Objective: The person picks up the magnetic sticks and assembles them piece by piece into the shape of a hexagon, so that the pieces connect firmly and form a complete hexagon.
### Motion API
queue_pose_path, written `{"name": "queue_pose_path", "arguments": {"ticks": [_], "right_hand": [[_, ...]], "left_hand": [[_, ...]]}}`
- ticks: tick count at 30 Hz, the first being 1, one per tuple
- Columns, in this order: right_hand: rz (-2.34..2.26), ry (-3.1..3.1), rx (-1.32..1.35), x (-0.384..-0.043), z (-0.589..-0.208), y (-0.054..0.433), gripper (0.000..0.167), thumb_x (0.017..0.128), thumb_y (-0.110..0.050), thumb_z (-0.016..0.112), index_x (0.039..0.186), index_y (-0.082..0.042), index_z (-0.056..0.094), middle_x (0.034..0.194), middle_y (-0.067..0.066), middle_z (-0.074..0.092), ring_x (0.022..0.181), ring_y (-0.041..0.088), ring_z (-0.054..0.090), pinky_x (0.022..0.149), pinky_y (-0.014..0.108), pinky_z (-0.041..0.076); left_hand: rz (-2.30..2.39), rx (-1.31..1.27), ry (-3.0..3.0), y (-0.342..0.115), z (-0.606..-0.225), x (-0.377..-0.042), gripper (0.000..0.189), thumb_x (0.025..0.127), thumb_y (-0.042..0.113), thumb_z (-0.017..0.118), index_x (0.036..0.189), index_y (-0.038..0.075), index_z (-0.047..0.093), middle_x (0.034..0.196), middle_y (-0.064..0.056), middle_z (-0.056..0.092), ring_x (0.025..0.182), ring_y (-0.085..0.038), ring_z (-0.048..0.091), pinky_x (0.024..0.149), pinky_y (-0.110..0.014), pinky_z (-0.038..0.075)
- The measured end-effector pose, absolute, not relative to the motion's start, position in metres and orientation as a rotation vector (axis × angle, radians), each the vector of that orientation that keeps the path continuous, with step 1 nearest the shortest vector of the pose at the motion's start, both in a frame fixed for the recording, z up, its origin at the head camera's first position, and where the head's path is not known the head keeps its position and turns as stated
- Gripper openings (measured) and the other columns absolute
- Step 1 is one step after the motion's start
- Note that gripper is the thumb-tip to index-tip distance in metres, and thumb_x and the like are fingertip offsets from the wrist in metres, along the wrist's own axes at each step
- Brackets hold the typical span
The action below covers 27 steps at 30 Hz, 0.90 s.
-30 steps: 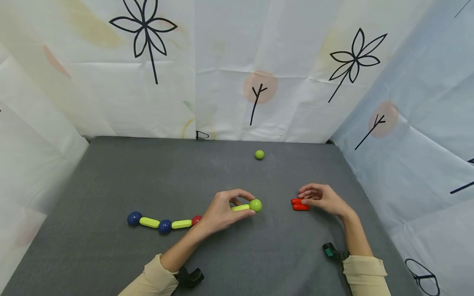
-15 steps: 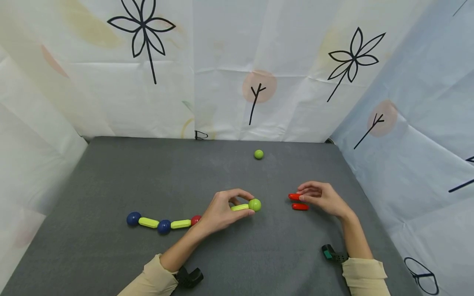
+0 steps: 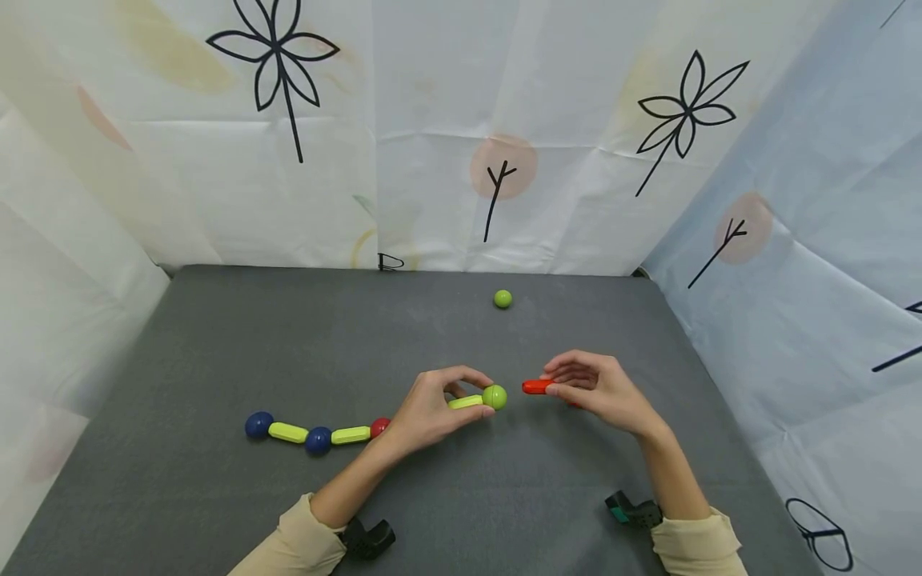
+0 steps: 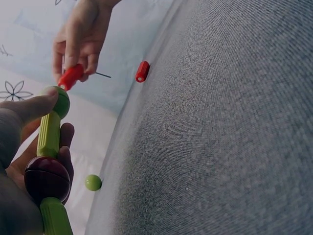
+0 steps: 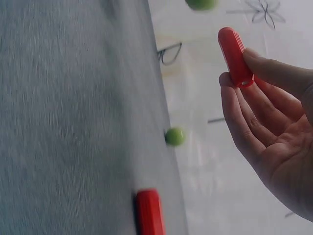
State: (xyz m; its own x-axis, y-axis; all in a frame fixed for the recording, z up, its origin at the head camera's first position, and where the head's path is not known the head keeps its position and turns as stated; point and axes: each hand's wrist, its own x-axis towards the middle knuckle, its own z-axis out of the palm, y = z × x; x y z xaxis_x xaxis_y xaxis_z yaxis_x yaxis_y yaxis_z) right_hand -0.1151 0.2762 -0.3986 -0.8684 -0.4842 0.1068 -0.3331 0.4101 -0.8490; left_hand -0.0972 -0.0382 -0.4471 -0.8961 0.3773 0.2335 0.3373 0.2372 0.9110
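Note:
My left hand (image 3: 430, 410) pinches the green ball (image 3: 495, 398) at the right end of a chain of balls and ribbed rods. A yellow-green rod (image 4: 49, 134) joins that ball to a dark red ball (image 4: 47, 178), partly in the palm. Further left along the chain lie a yellow-green rod (image 3: 350, 434) and two blue balls (image 3: 318, 441). Between thumb and fingers, my right hand (image 3: 601, 392) holds a red rod (image 5: 235, 58). Its tip points at the green ball; in the head view a small gap separates them.
A second red rod (image 4: 142, 71) lies on the grey tabletop (image 3: 324, 336), mostly behind my right hand in the head view. Near the back edge sits a loose green ball (image 3: 503, 298). White patterned sheets (image 3: 432, 184) stand around the back and sides.
My right hand has picked one red rod from the pair and carried it left toward the green ball. The other rod stays on the table. My left hand keeps nearly the same place.

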Motion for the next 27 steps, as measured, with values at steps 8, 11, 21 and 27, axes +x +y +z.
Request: {"name": "queue_pose_path", "arguments": {"ticks": [8,11,21,27], "right_hand": [[-1.451,2.484,-0.808,-0.107,-0.397,0.251,0.027,0.096,-0.004,0.081,0.122,-0.002,0.073,0.114,0.018,0.079,0.097,0.012,0.079,0.086,0.031,0.066],[-1.454,2.502,-0.804,-0.106,-0.398,0.247,0.026,0.096,-0.003,0.081,0.121,-0.004,0.074,0.113,0.017,0.079,0.097,0.010,0.078,0.086,0.031,0.066],[-1.460,2.514,-0.768,-0.106,-0.401,0.244,0.027,0.096,-0.004,0.081,0.122,-0.004,0.073,0.114,0.017,0.078,0.097,0.009,0.077,0.087,0.028,0.065],[-1.455,2.517,-0.782,-0.107,-0.403,0.243,0.029,0.097,-0.003,0.080,0.124,0.004,0.071,0.116,0.018,0.078,0.099,0.007,0.076,0.087,0.027,0.065]], "left_hand": [[1.772,0.723,2.453,-0.038,-0.447,-0.098,0.032,0.087,0.022,0.094,0.117,0.018,0.081,0.113,0.000,0.083,0.079,-0.005,0.072,0.064,-0.024,0.056],[1.764,0.710,2.460,-0.038,-0.446,-0.098,0.033,0.087,0.023,0.094,0.117,0.018,0.081,0.113,-0.001,0.083,0.080,-0.006,0.072,0.064,-0.023,0.056],[1.743,0.699,2.474,-0.039,-0.446,-0.101,0.032,0.088,0.022,0.093,0.118,0.019,0.081,0.116,0.000,0.083,0.083,-0.008,0.074,0.067,-0.023,0.057],[1.731,0.679,2.476,-0.039,-0.446,-0.102,0.032,0.088,0.022,0.093,0.118,0.019,0.081,0.115,0.000,0.083,0.081,-0.008,0.072,0.064,-0.023,0.056]]}}
